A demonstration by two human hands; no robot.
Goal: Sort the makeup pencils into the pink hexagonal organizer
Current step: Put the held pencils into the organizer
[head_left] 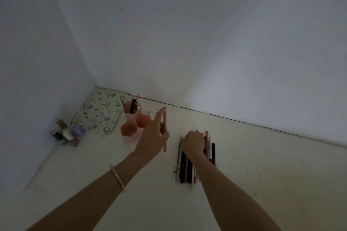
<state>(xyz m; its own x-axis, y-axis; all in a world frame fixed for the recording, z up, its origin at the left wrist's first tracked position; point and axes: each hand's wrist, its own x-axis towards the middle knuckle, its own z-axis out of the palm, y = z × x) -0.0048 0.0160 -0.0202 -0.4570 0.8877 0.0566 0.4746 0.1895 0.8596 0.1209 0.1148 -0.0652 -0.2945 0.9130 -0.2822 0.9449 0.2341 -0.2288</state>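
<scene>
The pink hexagonal organizer (133,125) stands near the back left of the white surface, and several pencils stick up from its tallest tube. My left hand (153,137) hovers just right of the organizer and grips a pink makeup pencil (164,131) held nearly upright. A row of dark and pink makeup pencils (187,165) lies flat on the surface to the right. My right hand (193,141) rests on the far end of that row, fingers curled down over the pencils; whether it grips one is hidden.
A patterned pouch (99,112) lies in the back left corner against the wall. Several small bottles (67,133) stand in a cluster at the left. Walls close in at the back and left. Bare white surface (272,165) stretches to the right and front.
</scene>
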